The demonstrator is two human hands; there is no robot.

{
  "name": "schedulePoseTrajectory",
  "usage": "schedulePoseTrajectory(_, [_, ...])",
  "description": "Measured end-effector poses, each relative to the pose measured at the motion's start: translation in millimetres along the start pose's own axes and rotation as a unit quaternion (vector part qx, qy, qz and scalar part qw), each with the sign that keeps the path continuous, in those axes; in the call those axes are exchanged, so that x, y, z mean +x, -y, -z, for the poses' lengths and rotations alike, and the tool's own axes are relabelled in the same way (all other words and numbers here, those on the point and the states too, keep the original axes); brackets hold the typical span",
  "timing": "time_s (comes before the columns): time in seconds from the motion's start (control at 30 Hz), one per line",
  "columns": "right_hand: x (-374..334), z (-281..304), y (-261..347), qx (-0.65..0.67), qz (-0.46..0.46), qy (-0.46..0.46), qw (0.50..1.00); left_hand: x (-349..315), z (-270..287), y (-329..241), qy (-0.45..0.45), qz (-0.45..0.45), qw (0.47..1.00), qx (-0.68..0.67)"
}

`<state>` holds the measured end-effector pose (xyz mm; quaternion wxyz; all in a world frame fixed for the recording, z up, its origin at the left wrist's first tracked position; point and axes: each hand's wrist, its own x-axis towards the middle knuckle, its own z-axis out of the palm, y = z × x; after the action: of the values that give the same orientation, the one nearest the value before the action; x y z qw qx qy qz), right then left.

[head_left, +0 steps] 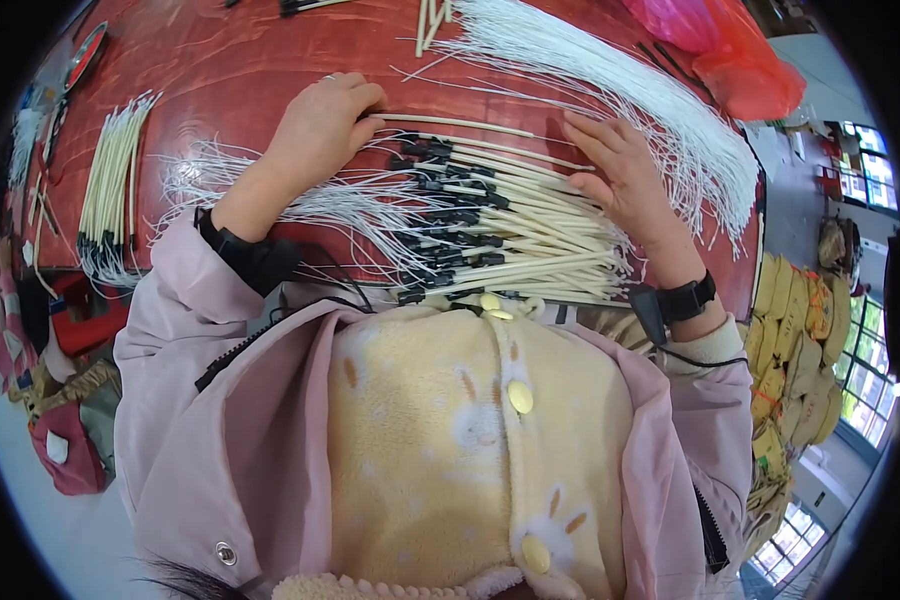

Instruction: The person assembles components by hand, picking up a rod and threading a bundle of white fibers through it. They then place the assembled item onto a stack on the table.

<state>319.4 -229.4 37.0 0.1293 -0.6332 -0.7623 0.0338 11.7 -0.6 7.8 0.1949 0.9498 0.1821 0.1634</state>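
My left hand (328, 122) is closed, its thumb and fingertips pinching the left end of a thin cream tube (460, 122) that lies crosswise on the table. My right hand (622, 172) hovers open, fingers apart, a little beyond the tube's other end. Below the tube and between my hands spreads a pile of cream tubes (545, 225) with black sleeves (448, 215) at their left ends. Thin white wires (360, 205) run out leftward from the sleeves, passing beside my left wrist. The wires that the left fingers may touch are partly hidden.
A large bundle of white wires (610, 75) fans across the far right of the red table (240, 60). Another row of cream tubes (115, 180) lies at the left. A red plastic bag (745, 70) sits at the far right corner; stacked sacks (795, 330) stand beyond the table.
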Motion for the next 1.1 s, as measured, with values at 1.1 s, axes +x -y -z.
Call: schedulePoseTrajectory(1.1, [5, -12, 7, -0.02, -0.003, -0.015, 1.0, 13, -20, -1, -0.041, -0.018, 0.998, 0.054])
